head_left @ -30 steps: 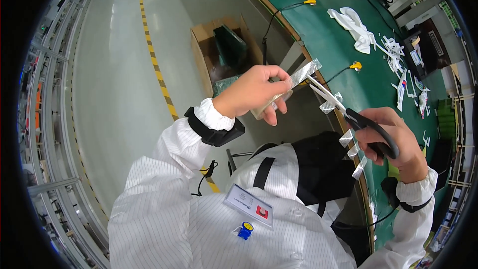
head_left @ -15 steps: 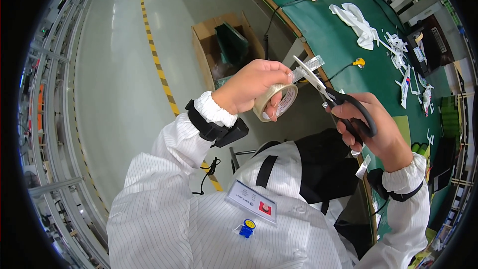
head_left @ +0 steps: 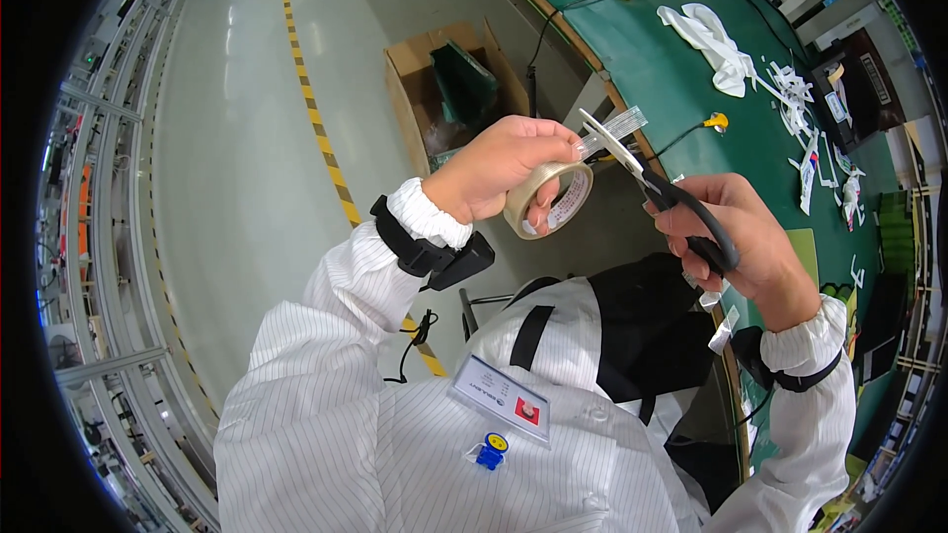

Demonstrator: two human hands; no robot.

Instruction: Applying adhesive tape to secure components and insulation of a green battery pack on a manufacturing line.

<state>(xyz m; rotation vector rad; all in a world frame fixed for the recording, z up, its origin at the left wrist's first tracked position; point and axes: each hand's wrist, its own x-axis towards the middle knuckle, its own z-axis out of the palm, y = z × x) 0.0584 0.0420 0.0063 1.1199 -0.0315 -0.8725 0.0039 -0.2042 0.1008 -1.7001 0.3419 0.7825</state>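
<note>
My left hand [head_left: 504, 170] grips a roll of clear tape [head_left: 551, 199] in front of my chest, with a short strip of tape [head_left: 614, 128] pulled out past the fingers. My right hand [head_left: 736, 237] holds black-handled scissors [head_left: 652, 181], the blades open around the base of that strip. Small cut tape pieces [head_left: 723, 328] stick near my right wrist and forearm. Both arms wear white striped sleeves, and a black strap circles each wrist.
A green workbench [head_left: 642, 59] curves along the right, carrying white cloths [head_left: 713, 38], paper scraps and cables with yellow ends [head_left: 715, 121]. An open cardboard box [head_left: 444, 89] stands on the grey floor beside a yellow-black floor line [head_left: 321, 138]. Metal racking lines the left.
The left hand has brought the tape roll closer and lower, and the pulled strip is now short. The right hand with the scissors has risen toward the roll, blades at the strip.
</note>
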